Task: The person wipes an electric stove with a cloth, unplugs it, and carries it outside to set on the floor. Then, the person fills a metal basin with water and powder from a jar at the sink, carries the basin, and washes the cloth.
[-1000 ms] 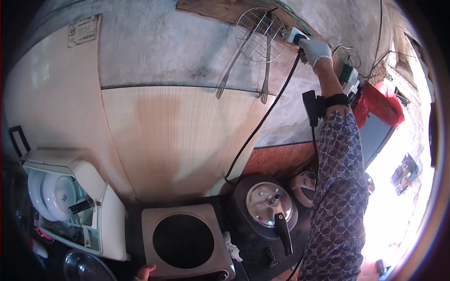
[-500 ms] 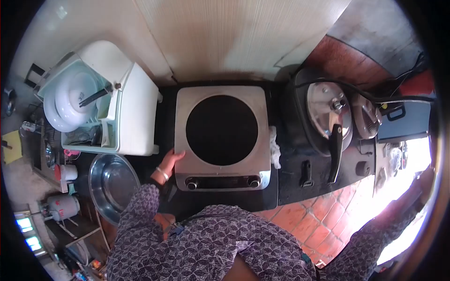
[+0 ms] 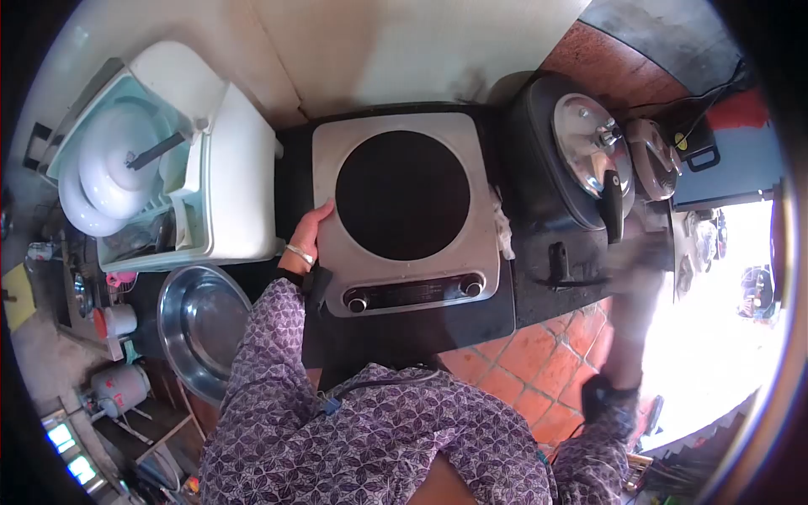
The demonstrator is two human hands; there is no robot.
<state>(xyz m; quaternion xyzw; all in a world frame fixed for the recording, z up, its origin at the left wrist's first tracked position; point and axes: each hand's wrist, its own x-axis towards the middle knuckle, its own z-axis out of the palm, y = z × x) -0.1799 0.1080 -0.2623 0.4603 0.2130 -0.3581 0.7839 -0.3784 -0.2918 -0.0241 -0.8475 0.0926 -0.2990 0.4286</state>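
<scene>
My left hand point(image 3: 308, 237) is at the left edge of a silver electric cooktop point(image 3: 326, 265) with a round black plate and two front knobs. Its fingers are closed on that edge, partly hidden along the side. My right hand point(image 3: 638, 257) is smeared by motion over the right part of the counter, in front of the pressure cooker. Close to it, a dark cord point(image 3: 576, 284) curves over the counter edge past a small black clip-like object point(image 3: 558, 261). What the right hand holds, if anything, I cannot tell.
A white dish rack point(image 3: 244, 177) with plates stands left, above a steel basin point(image 3: 206, 324). On the right are a black appliance point(image 3: 534, 160), a pressure cooker point(image 3: 581, 126) and a brown-grey appliance point(image 3: 652, 160). A crumpled white cloth point(image 3: 502, 223) lies beside the cooktop.
My right hand has come from the far right edge in toward the counter. The cord that crossed above the pressure cooker now lies lower, near that hand. My left hand stays at the cooktop edge.
</scene>
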